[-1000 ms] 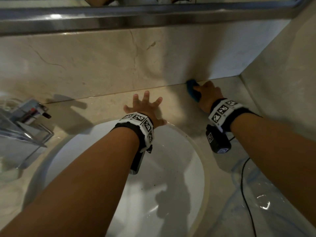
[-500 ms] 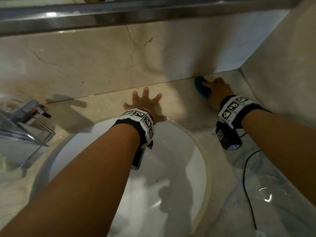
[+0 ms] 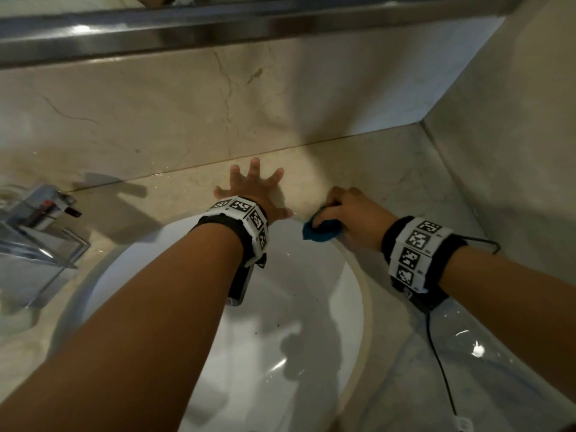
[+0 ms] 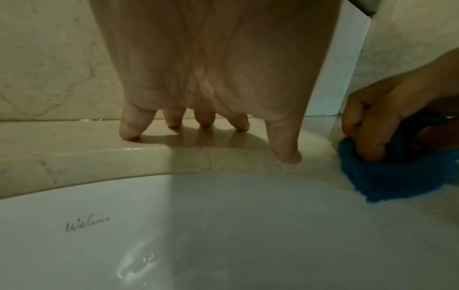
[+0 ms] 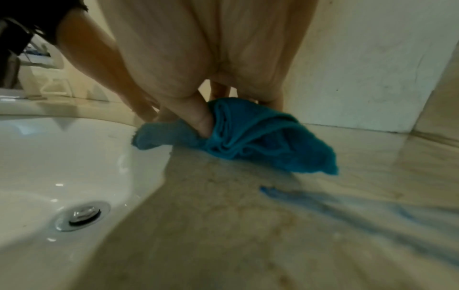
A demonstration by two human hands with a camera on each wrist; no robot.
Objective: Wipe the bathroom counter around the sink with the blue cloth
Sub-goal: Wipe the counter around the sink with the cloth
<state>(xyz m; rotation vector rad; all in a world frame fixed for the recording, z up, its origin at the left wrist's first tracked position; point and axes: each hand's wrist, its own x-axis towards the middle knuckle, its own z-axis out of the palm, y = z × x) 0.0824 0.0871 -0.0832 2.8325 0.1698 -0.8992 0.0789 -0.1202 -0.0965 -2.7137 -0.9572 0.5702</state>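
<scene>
A bunched blue cloth (image 3: 322,232) is gripped by the right hand (image 3: 358,213) at the white sink (image 3: 311,353) rim; the left hand (image 3: 254,191) is spread flat on the counter (image 3: 405,169).

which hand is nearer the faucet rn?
Left. The left hand lies spread flat on the counter behind the sink, between the faucet and the right hand, which grips the blue cloth at the basin's far side.

Counts of things at a bathroom counter.
One blue cloth (image 3: 322,233), one sink (image 3: 311,353), one tap (image 3: 37,226) at nine o'clock, two hands.
</scene>
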